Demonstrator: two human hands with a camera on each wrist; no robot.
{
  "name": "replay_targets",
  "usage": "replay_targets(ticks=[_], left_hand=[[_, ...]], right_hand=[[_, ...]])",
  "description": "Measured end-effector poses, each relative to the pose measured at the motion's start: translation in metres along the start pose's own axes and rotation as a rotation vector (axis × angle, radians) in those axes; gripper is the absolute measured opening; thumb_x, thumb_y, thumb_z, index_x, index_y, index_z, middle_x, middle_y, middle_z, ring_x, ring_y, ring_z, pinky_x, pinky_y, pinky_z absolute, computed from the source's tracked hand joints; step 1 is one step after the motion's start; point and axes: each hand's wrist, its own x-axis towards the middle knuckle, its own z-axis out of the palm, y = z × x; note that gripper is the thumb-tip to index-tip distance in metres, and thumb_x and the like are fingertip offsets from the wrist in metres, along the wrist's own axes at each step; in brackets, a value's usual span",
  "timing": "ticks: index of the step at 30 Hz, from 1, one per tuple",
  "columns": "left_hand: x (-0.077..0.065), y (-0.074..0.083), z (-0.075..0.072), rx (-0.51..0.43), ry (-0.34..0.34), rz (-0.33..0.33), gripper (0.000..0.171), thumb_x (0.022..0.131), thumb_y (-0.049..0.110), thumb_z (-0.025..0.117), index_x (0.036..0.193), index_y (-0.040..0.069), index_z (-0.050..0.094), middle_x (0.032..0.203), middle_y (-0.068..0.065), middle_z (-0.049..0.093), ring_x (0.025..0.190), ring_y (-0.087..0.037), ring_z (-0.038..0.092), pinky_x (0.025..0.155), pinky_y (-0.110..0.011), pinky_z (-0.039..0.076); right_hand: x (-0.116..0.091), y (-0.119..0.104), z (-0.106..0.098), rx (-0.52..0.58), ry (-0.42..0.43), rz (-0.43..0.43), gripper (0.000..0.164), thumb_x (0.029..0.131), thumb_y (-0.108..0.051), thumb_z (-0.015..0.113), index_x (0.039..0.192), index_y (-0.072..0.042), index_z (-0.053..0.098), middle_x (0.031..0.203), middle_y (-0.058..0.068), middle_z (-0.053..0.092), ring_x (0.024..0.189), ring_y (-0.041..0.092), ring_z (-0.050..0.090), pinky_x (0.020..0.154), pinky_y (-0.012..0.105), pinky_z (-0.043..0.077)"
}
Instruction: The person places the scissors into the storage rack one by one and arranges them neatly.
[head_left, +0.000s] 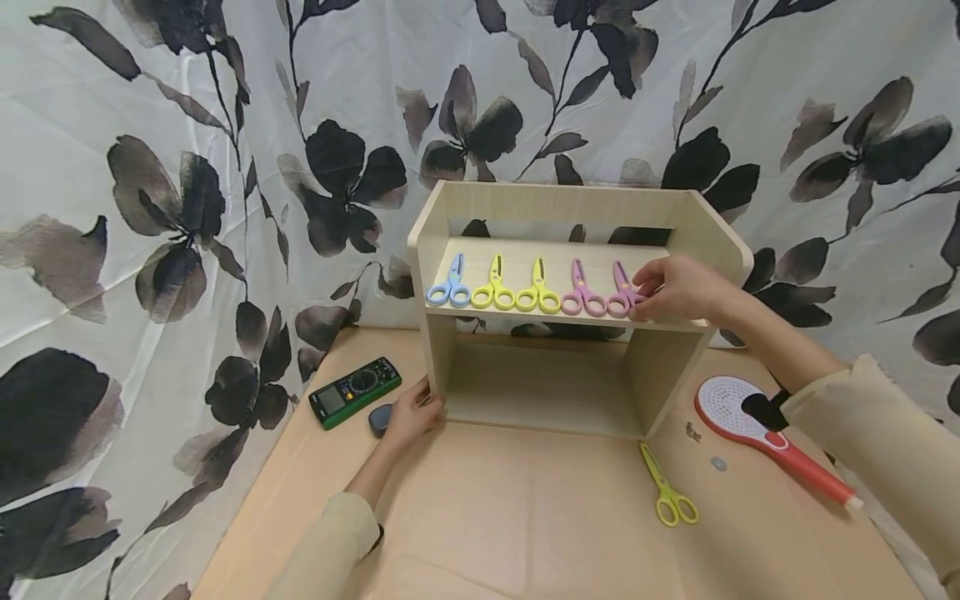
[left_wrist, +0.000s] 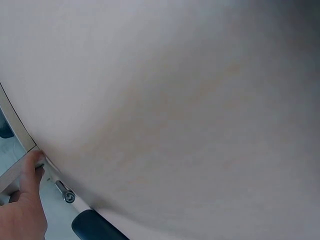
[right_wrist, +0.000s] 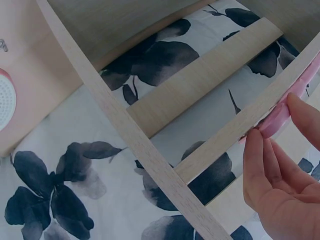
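Note:
A small wooden shelf (head_left: 525, 321) stands at the table's back. On its upper board, scissors stand in a row, blades up: blue scissors (head_left: 448, 287) at the left, two yellow pairs (head_left: 493, 287), then purple-pink scissors (head_left: 582, 292) and a second purple-pink pair (head_left: 621, 293) at the right end. My right hand (head_left: 678, 290) pinches that last pair's handle between thumb and fingers; the pink handle (right_wrist: 277, 120) shows in the right wrist view. With curled fingers, my left hand (head_left: 412, 415) grips the shelf's lower left side; in the left wrist view the hand (left_wrist: 25, 200) holds a panel edge.
A green multimeter (head_left: 355, 392) and a dark rounded object (head_left: 380, 419) lie left of the shelf. To the right are yellow scissors (head_left: 667, 492), a red-handled shower head (head_left: 765, 442), a small grey disc (head_left: 718, 464) and small metal pieces (head_left: 693, 432). A flowered curtain (head_left: 322, 208) hangs behind.

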Motion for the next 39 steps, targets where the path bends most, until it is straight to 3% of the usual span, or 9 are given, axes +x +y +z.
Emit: replay_targets(ticks=[13,19,25,30,36,37,39], left_hand=[[-0.007,0.0,0.001,-0.001,0.004,-0.016,0.063,0.103,0.017,0.064,0.161,0.025,0.041,0.16,-0.015,0.049,0.139,-0.033,0.057,0.088,-0.044,0.064],[-0.01,-0.002,0.001,0.0,-0.005,-0.015,0.062,0.103,0.016,0.063,0.161,0.023,0.041,0.161,-0.015,0.048,0.136,-0.033,0.059,0.086,-0.041,0.063],[-0.01,-0.003,0.001,-0.005,-0.001,-0.021,0.063,0.103,0.015,0.062,0.161,0.022,0.041,0.16,-0.016,0.048,0.136,-0.033,0.058,0.086,-0.04,0.063],[-0.008,-0.002,0.001,-0.003,0.004,-0.007,0.062,0.103,0.016,0.062,0.161,0.021,0.041,0.16,-0.018,0.047,0.142,-0.036,0.052,0.087,-0.043,0.064],[-0.004,0.001,0.001,-0.01,-0.002,0.001,0.061,0.104,0.015,0.061,0.161,0.021,0.041,0.161,-0.018,0.045,0.144,-0.037,0.05,0.091,-0.047,0.063],[-0.003,0.002,0.002,-0.011,-0.003,0.004,0.061,0.104,0.015,0.061,0.161,0.021,0.041,0.161,-0.018,0.046,0.143,-0.037,0.051,0.091,-0.048,0.063],[-0.002,0.003,0.002,-0.011,-0.005,0.008,0.061,0.104,0.015,0.061,0.161,0.021,0.042,0.161,-0.018,0.046,0.142,-0.037,0.052,0.091,-0.049,0.062]], right_hand=[[0.001,0.005,0.003,-0.041,0.004,-0.051,0.055,0.084,-0.019,0.086,0.126,0.01,0.064,0.111,0.025,0.07,0.1,0.034,0.059,0.078,0.033,0.048],[-0.003,0.009,0.009,-0.025,0.015,-0.082,0.059,0.085,-0.018,0.086,0.128,0.014,0.061,0.115,0.029,0.069,0.104,0.037,0.063,0.091,0.044,0.053],[-0.025,0.016,0.016,-0.022,0.068,-0.096,0.066,0.087,-0.021,0.084,0.135,0.015,0.055,0.126,0.034,0.064,0.117,0.046,0.061,0.102,0.061,0.05],[-0.058,0.025,0.027,0.025,0.137,-0.043,0.07,0.09,-0.024,0.082,0.144,0.008,0.05,0.138,0.033,0.058,0.13,0.049,0.055,0.107,0.066,0.047],[-0.1,0.048,0.058,0.075,0.251,-0.043,0.062,0.092,-0.019,0.081,0.143,0.003,0.054,0.139,0.029,0.059,0.126,0.049,0.059,0.099,0.059,0.053],[-0.105,0.054,0.064,0.072,0.274,-0.052,0.059,0.091,-0.017,0.081,0.141,0.002,0.056,0.137,0.027,0.062,0.123,0.047,0.062,0.097,0.052,0.057],[-0.115,0.067,0.08,0.098,0.312,-0.076,0.057,0.089,-0.015,0.083,0.138,0.003,0.059,0.132,0.026,0.065,0.116,0.028,0.069,0.092,0.031,0.061]])
